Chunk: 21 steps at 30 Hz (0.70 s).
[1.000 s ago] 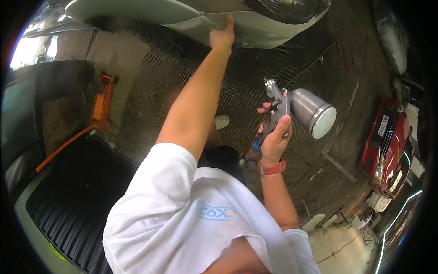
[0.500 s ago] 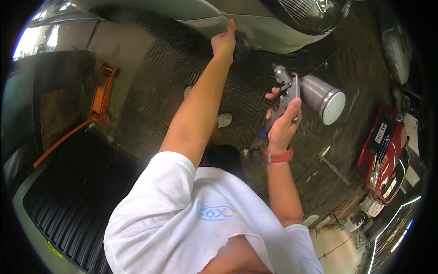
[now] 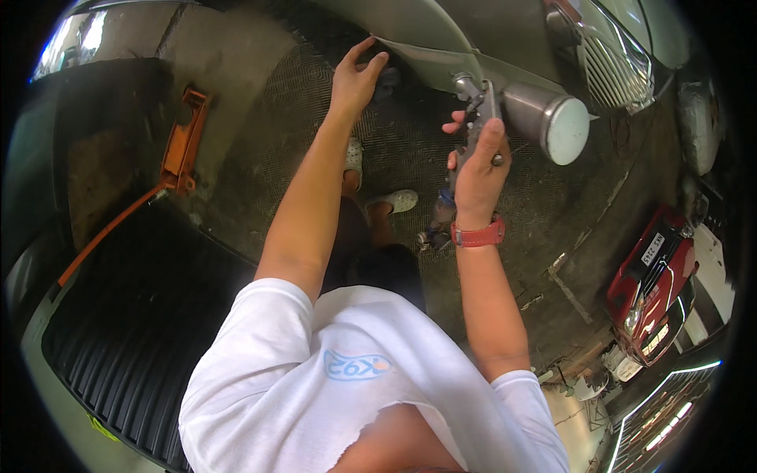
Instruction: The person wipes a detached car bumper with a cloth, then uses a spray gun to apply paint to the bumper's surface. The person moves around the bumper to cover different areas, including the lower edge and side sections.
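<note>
My left hand [image 3: 356,85] reaches forward, thumb and index finger apart, with the index fingertip at the lower edge of a pale grey-green car body panel [image 3: 430,69]. Whether the fingertip touches the edge I cannot tell. In my right hand [image 3: 481,180] is a metal spray gun [image 3: 475,118], gripped round its handle. Its silver cup [image 3: 527,110] with a whitish end sticks out to the right. The gun's nozzle lies close in front of the panel in this view. At the base of the handle is a blue fitting [image 3: 446,195].
An orange floor jack [image 3: 175,154] with a long handle stands at left. Behind it is a black ribbed truck bed [image 3: 142,355]. A chrome grille [image 3: 611,67] is at upper right, a red car [image 3: 654,276] at far right. My light clogs [image 3: 394,202] stand on the dark floor.
My left hand has shifted left along the panel edge, its thumb and index finger now apart. The spray gun has moved up, nearer the panel. The view has turned, showing more of the grille.
</note>
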Each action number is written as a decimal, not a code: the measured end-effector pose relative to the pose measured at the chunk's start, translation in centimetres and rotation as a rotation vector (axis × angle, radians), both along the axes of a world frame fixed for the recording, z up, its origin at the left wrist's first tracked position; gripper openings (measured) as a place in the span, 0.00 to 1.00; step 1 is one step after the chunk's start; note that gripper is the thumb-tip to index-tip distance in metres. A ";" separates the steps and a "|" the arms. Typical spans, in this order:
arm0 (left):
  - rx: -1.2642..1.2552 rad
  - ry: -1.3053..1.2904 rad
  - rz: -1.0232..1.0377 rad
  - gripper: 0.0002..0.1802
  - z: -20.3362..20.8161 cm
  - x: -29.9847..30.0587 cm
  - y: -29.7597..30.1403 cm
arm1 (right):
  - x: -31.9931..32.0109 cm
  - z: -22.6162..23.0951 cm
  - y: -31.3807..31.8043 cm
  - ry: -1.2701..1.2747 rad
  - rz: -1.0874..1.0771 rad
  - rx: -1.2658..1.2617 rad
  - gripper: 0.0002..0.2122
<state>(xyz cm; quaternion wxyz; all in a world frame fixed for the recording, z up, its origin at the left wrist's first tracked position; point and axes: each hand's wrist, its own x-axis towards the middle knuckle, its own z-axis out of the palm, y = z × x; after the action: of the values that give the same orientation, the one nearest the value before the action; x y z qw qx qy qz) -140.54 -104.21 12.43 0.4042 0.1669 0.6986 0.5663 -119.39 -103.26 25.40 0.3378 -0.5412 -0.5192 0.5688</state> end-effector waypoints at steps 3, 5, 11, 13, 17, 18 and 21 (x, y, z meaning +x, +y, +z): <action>-0.092 0.207 -0.185 0.40 -0.8 -2.8 0.8 | -3.2 -1.2 -1.5 -0.026 0.061 -0.026 0.30; -0.141 0.163 -0.236 0.43 -0.6 -4.2 0.8 | -5.1 -2.0 -2.3 -0.033 0.108 -0.056 0.30; -0.056 0.016 -0.369 0.42 -1.7 -5.2 0.2 | -7.9 -4.8 -4.5 -0.033 0.243 0.082 0.34; -0.030 0.048 -0.430 0.42 -2.6 -4.9 0.4 | -8.0 -5.7 -5.4 -0.023 0.241 0.080 0.35; -0.058 0.151 -0.566 0.44 -4.2 -3.1 0.6 | -7.5 -8.1 -6.7 -0.062 0.145 0.103 0.37; -0.065 0.157 -0.573 0.44 -4.9 -2.6 0.7 | -7.3 -8.6 -6.7 -0.070 0.123 0.090 0.37; -0.025 0.178 -0.578 0.45 -7.5 -1.0 0.8 | -6.6 -10.7 -6.9 -0.134 0.068 0.097 0.37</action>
<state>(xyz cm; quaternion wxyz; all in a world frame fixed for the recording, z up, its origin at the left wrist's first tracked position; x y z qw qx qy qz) -141.52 -103.44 4.90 0.4881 0.4027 0.6617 0.4022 -126.03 -110.12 14.65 0.3085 -0.5429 -0.5858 0.5166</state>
